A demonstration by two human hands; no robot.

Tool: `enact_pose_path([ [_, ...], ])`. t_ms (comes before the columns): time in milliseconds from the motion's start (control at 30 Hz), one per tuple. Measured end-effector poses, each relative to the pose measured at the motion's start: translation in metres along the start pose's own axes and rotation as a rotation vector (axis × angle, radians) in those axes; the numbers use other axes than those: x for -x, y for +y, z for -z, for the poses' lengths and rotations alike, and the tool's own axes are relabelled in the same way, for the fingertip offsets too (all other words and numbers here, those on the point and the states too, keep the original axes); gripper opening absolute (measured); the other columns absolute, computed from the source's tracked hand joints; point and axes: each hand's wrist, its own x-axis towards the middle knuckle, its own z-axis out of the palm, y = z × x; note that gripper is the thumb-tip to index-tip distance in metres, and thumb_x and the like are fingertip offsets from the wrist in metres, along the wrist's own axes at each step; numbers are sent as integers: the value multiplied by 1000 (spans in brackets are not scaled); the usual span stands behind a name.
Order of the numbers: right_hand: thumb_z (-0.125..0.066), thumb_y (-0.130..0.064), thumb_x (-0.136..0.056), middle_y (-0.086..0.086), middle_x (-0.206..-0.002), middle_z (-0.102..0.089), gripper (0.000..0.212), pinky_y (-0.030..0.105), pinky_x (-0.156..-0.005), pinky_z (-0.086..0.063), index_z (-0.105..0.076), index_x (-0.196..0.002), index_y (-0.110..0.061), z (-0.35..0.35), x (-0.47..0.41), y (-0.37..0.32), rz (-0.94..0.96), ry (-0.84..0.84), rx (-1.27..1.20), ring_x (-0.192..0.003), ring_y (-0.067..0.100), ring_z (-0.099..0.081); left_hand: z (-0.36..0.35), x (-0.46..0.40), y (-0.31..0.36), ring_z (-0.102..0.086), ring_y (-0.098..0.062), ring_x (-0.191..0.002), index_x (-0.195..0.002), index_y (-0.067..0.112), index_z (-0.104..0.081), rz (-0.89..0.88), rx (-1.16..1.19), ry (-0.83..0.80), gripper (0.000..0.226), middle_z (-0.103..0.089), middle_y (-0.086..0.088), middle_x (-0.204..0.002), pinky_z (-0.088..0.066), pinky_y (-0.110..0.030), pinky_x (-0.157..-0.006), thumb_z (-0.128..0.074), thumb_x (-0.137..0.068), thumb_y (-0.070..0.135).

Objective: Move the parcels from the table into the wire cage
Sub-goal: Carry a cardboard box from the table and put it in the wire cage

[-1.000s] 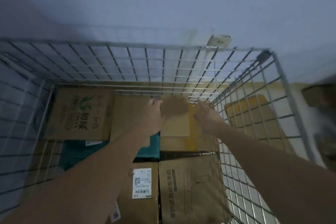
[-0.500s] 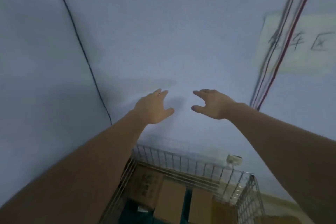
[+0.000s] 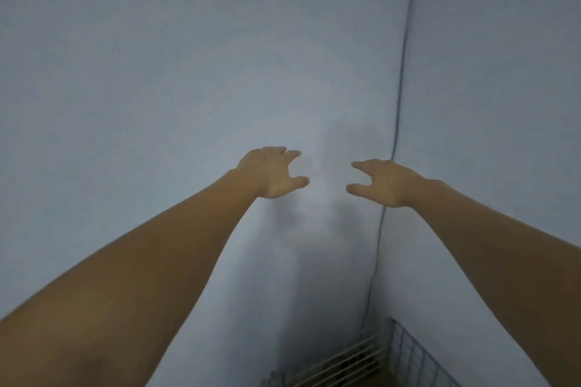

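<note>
Two bare hands reach out against the pale blue-grey wall [image 3: 188,72]: left hand [image 3: 272,173] spread loose and holding nothing, right hand [image 3: 382,182] likewise, fingers relaxed, apart from each other. Down at the bottom edge, one corner of the grey wire cage [image 3: 408,352] peeks in; no parcels visible.

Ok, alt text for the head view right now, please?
Both arms reach forward, left hand and right hand open and empty against a bare bluish wall. A corner of the wire cage shows at bottom right; a cable runs down the wall.
</note>
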Motion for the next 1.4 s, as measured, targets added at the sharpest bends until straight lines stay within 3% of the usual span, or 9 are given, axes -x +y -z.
enact_pose_path([
  [300, -49, -68, -98, 0, -170, -29, 79, 44, -123, -29, -22, -165, -36, 2, 8, -393, 623, -12, -159, -155, 25, -30, 115, 321, -256, -27, -27, -155, -165, 31, -21, 689, -227, -20, 85, -25, -1, -171, -26, -46, -124, -40, -95, 74],
  [467, -47, -70, -97, 0, -169, -31, 79, 45, -122, -32, -20, -165, -39, 2, 79, -580, 916, -55, -197, -154, 25, -30, 175, 511, -323, -29, -31, -154, -163, 32, -24, 1018, -316, -49, 86, -27, 0, -170, -28, -48, -123, -40, -92, 78],
  [633, -47, -70, -96, 1, -168, -34, 79, 47, -119, -35, -21, -164, -39, 4, 156, -728, 1164, -68, -253, -152, 26, -34, 217, 660, -341, -33, -29, -151, -163, 29, -26, 1249, -400, -72, 84, -30, -1, -168, -29, -46, -120, -42, -95, 74],
  [1033, -47, -73, -94, 3, -170, -31, 84, 48, -121, -33, -22, -165, -35, -4, 273, -974, 1641, -125, -284, -155, 26, -31, 255, 856, -342, -33, -31, -152, -163, 31, -28, 1714, -476, -59, 86, -33, -4, -168, -28, -53, -123, -42, -93, 79],
  [1233, -49, -72, -96, 1, -171, -28, 85, 46, -123, -32, -23, -166, -30, -17, 353, -1052, 1865, -173, -289, -155, 26, -31, 253, 942, -325, -40, -31, -148, -162, 33, -27, 1941, -456, -60, 87, -34, -3, -167, -33, -54, -119, -42, -92, 81],
  [1400, -50, -75, -93, 5, -170, -30, 88, 46, -122, -33, -25, -165, -30, -40, 428, -1120, 1946, -196, -256, -154, 28, -33, 246, 1021, -330, -42, -30, -147, -162, 31, -28, 2039, -435, -40, 86, -34, -5, -167, -37, -51, -117, -43, -93, 79],
])
